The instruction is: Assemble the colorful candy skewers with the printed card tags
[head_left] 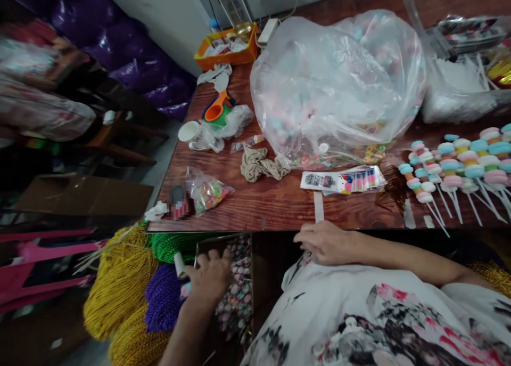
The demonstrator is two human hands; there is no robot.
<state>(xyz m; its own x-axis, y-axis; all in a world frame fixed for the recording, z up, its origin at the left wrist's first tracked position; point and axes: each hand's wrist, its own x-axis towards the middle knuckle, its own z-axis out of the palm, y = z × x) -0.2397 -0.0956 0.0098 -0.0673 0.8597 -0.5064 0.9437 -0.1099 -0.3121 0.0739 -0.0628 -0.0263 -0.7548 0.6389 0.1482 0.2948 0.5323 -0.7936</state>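
My left hand (211,278) is low on the left, over the edge of a deep box (252,281) filled with small pastel pieces (235,297). Its fingers curl downward, their tips hidden. A short white tube (179,265) and a bit of pink and blue show beside the thumb; I cannot tell whether the hand grips them. My right hand (325,242) rests in front of the table edge, close to my lap, with its fingers curled together. Whatever may be inside it is hidden. Just above it, a pale strip of tape (318,207) lies on the wooden table (275,211).
Marshmallow skewers (451,166) lie at right near printed labels (343,179) and brown twist ties (393,187). A big clear bag (335,83) covers the table's middle. Yellow, purple and green cord bundles (120,281) sit at lower left. Another person (40,94) is blurred at left.
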